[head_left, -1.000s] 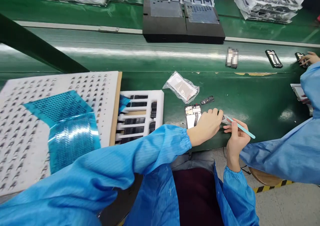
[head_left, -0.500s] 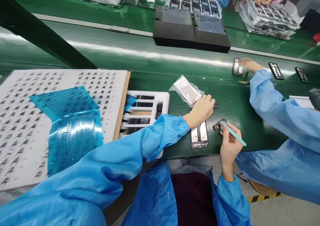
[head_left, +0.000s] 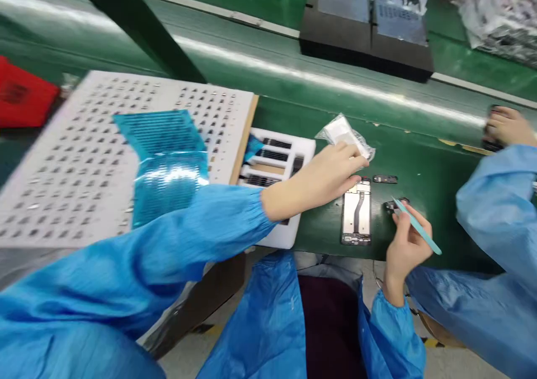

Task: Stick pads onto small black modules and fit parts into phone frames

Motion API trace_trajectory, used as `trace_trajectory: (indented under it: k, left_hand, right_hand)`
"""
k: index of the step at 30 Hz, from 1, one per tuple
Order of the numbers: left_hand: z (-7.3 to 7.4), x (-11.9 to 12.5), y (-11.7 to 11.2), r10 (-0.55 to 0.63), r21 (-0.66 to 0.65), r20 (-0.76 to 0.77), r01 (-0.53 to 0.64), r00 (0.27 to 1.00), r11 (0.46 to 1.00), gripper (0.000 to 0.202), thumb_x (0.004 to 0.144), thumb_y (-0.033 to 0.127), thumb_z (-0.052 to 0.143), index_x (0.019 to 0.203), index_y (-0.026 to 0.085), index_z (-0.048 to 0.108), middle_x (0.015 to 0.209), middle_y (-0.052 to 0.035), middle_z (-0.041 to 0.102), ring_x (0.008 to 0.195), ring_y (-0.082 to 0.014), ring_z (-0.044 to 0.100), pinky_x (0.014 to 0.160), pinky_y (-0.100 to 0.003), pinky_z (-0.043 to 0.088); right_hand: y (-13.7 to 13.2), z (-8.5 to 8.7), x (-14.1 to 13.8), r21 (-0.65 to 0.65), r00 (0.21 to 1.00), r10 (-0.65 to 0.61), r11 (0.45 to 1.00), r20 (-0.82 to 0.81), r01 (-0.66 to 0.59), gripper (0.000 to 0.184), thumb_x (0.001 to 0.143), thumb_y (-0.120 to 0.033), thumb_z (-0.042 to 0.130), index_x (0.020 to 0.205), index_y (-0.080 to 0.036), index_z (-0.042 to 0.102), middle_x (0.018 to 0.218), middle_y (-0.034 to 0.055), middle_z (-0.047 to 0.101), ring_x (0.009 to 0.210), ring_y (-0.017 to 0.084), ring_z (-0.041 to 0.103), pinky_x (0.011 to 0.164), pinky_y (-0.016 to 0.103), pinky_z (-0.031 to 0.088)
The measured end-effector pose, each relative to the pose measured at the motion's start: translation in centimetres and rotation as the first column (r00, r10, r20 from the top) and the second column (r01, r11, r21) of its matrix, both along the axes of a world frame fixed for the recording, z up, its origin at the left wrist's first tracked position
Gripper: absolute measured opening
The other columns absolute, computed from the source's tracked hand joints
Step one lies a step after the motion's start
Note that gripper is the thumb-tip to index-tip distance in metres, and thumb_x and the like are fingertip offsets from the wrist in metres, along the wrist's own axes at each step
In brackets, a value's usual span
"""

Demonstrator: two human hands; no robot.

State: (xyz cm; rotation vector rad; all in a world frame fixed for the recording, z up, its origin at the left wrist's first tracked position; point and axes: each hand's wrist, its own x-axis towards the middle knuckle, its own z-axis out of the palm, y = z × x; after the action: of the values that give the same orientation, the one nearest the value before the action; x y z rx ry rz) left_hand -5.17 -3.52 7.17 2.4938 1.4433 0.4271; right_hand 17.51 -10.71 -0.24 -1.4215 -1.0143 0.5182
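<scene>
- Left hand had slid up to the clear plastic bag, fingers at its edge; grip unclear.
- Right hand clenched a teal pick, its tip touching a small black phone part.

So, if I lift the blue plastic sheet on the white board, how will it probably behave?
Probably floppy and light: the sheet lies curved over the white board. Its shiny surface suggests it may slip, and it could crease easily.

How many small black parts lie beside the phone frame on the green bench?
2. One black part lies beyond the phone frame; another sits at the tip of the teal tool in the right hand. Others may hide under the left hand.
</scene>
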Motion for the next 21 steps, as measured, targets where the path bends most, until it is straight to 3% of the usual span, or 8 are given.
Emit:
trace_trajectory:
  k: [2, 4, 7, 10, 12, 17, 19, 21]
  left_hand:
    - [1.1, -3.8, -3.5, 0.118, 0.089, 0.073, -0.124, 0.990, 0.988, 0.027, 0.114, 0.023, 0.049, 0.134, 0.018, 0.067, 0.132, -0.0108, 0.073, 0.127, -0.0286, 0.065, 0.108, -0.042, 0.052]
    - [1.3, -6.5, -7.5, 0.305, 0.201, 0.134, -0.327, 0.943, 0.923, 0.025, 0.114, 0.020, 0.049, 0.130, 0.020, 0.068, 0.126, -0.0089, 0.076, 0.121, -0.0269, 0.069, 0.104, -0.043, 0.055]
    - [-0.3, -8.4, -13.0, 0.489, 0.308, 0.157, -0.513, 0.858, 0.801, 0.025, 0.108, 0.011, 0.056, 0.127, 0.023, 0.069, 0.120, -0.0073, 0.079, 0.116, -0.0262, 0.074, 0.100, -0.044, 0.059]
    - [-2.6, -8.6, -16.9, 0.529, 0.337, 0.129, -0.539, 0.839, 0.772, 0.030, 0.102, 0.005, 0.064, 0.125, 0.025, 0.068, 0.120, -0.0074, 0.081, 0.123, -0.0294, 0.073, 0.103, -0.048, 0.061]
    - [-3.7, -8.8, -18.5, 0.569, 0.356, 0.139, -0.577, 0.810, 0.735, 0.034, 0.099, 0.005, 0.067, 0.124, 0.027, 0.070, 0.121, -0.0066, 0.082, 0.126, -0.0304, 0.073, 0.103, -0.050, 0.062]
    - [-4.2, -12.0, -20.7, 0.741, 0.360, 0.220, -0.759, 0.634, 0.543, 0.030, 0.099, 0.008, 0.066, 0.121, 0.026, 0.074, 0.123, -0.0073, 0.082, 0.133, -0.0309, 0.070, 0.111, -0.053, 0.059]
    - [-4.5, -13.3, -21.1, 0.761, 0.306, 0.209, -0.780, 0.615, 0.546, 0.023, 0.102, 0.014, 0.065, 0.120, 0.025, 0.074, 0.129, -0.0091, 0.080, 0.137, -0.0310, 0.069, 0.114, -0.053, 0.057]
    - [-4.8, -14.0, -21.5, 0.747, 0.244, 0.187, -0.767, 0.638, 0.594, 0.021, 0.104, 0.023, 0.067, 0.124, 0.023, 0.073, 0.136, -0.0116, 0.078, 0.141, -0.0316, 0.068, 0.117, -0.054, 0.056]
  right_hand:
    - [-0.5, 0.9, -0.2, 0.035, 0.999, -0.019, 0.999, 0.039, 0.017, 0.028, 0.099, -0.041, 0.083, 0.110, -0.015, 0.078, 0.104, 0.0105, 0.082, 0.094, 0.029, 0.085, 0.072, 0.037, 0.072]
    - [-0.9, 2.0, -0.7, 0.033, 0.998, 0.043, 0.998, 0.052, -0.045, 0.025, 0.098, -0.038, 0.085, 0.107, -0.016, 0.080, 0.094, 0.0079, 0.081, 0.081, 0.028, 0.085, 0.056, 0.032, 0.066]
    - [-1.1, 3.5, -2.0, 0.009, 0.967, 0.246, 0.969, 0.062, -0.247, 0.020, 0.095, -0.035, 0.088, 0.102, -0.017, 0.083, 0.086, 0.0061, 0.080, 0.072, 0.029, 0.084, 0.051, 0.033, 0.065]
    - [-1.2, 4.8, -4.2, -0.067, 0.898, 0.435, 0.900, 0.064, -0.431, 0.015, 0.096, -0.033, 0.087, 0.103, -0.020, 0.084, 0.084, 0.0064, 0.081, 0.073, 0.031, 0.084, 0.052, 0.037, 0.067]
    - [-1.2, 5.3, -6.1, -0.130, 0.840, 0.539, 0.839, 0.062, -0.528, 0.013, 0.097, -0.032, 0.085, 0.105, -0.021, 0.084, 0.087, 0.0065, 0.082, 0.076, 0.031, 0.085, 0.053, 0.036, 0.068]
    - [-1.2, 5.3, -11.9, -0.164, 0.612, 0.790, 0.608, 0.028, -0.777, 0.013, 0.100, -0.025, 0.082, 0.112, -0.025, 0.084, 0.098, 0.0057, 0.084, 0.086, 0.027, 0.085, 0.064, 0.035, 0.070]
    - [-1.2, 4.9, -14.2, -0.154, 0.513, 0.858, 0.509, 0.014, -0.847, 0.015, 0.100, -0.025, 0.082, 0.114, -0.026, 0.084, 0.101, 0.0053, 0.084, 0.088, 0.026, 0.084, 0.069, 0.035, 0.071]
    - [-1.2, 4.5, -16.0, -0.158, 0.452, 0.892, 0.447, 0.002, -0.880, 0.015, 0.100, -0.025, 0.082, 0.115, -0.026, 0.084, 0.103, 0.0052, 0.084, 0.088, 0.025, 0.084, 0.070, 0.035, 0.071]
